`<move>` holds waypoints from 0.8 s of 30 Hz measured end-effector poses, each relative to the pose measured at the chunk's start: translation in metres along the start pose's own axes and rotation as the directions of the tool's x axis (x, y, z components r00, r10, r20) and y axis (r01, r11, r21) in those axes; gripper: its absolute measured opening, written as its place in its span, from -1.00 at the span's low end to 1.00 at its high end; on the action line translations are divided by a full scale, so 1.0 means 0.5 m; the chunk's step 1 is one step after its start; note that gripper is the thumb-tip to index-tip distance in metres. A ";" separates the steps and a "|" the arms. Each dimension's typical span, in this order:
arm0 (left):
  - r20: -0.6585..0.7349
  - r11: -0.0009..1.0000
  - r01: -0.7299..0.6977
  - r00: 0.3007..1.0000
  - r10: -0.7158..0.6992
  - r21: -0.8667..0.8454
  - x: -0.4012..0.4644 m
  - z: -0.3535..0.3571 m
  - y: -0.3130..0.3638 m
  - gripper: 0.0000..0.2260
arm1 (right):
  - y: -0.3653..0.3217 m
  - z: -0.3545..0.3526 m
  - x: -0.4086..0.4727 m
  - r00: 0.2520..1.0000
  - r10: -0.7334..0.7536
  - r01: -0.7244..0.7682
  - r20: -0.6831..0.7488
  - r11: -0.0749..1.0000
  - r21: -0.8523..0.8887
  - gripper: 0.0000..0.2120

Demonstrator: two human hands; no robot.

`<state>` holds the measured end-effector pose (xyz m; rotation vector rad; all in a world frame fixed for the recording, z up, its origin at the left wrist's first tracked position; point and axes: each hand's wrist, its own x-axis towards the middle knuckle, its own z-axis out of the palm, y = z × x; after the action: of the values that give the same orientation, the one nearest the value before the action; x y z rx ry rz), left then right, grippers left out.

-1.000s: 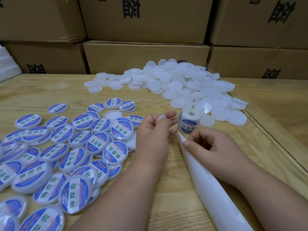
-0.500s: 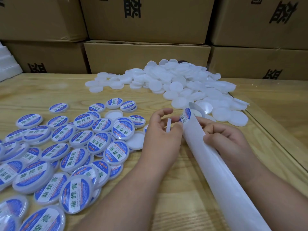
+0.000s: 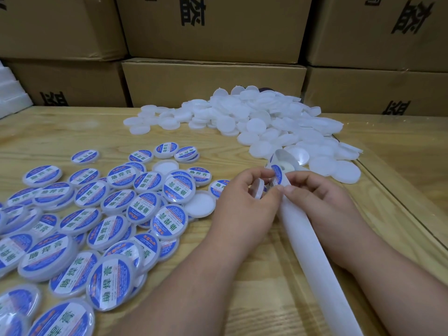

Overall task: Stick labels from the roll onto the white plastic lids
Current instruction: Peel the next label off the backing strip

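We see the left hand (image 3: 244, 202) with its fingers curled round a white plastic lid (image 3: 259, 191), held on edge so that only its rim faces us, while its thumb meets the right hand (image 3: 315, 197) at the top of the backing strip (image 3: 312, 258). The right hand's thumb and forefinger pinch a blue and white label (image 3: 276, 177) where it lifts off that strip; how much of the label is still stuck down we cannot tell. The strip's long axis runs from the hands toward us and to the right, out of the bottom edge of the view, so its end is cut off. Just behind the hands lies the label roll (image 3: 286, 166), mostly hidden by the fingers. To the left, labelled lids (image 3: 174, 185) lie scattered and overlapping on the wooden table (image 3: 242, 299), face up, with a few unlabelled ones among them; those at the lower left are cut off by the frame. Farther back and right sits a heap of blank lids (image 3: 254, 122). Brown cardboard boxes (image 3: 213, 78) are stacked behind the table, closed, so we cannot see their contents.
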<state>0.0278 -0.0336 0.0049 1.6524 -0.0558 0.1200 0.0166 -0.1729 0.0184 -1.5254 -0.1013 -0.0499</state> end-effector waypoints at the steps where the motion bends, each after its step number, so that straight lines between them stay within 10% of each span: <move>1: -0.006 1.000 0.004 1.000 -0.003 0.013 0.000 0.001 -0.001 -0.85 | 0.000 0.000 -0.001 1.000 -0.005 0.005 0.010 1.000 -0.023 -0.84; 9: -0.055 0.998 -0.018 0.998 0.014 -0.062 0.005 0.003 -0.006 -0.76 | 0.000 -0.006 -0.002 0.997 0.034 -0.022 0.066 0.984 -0.179 -0.60; 24: 0.104 0.999 0.012 0.994 -0.017 0.052 0.000 -0.002 0.003 -0.31 | 0.007 -0.008 0.003 0.998 0.047 -0.054 -0.043 0.982 -0.181 -0.75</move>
<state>0.0275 -0.0328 0.0066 1.7094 -0.1212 0.0243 0.0185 -0.1768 0.0149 -1.7087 -0.0276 -0.0490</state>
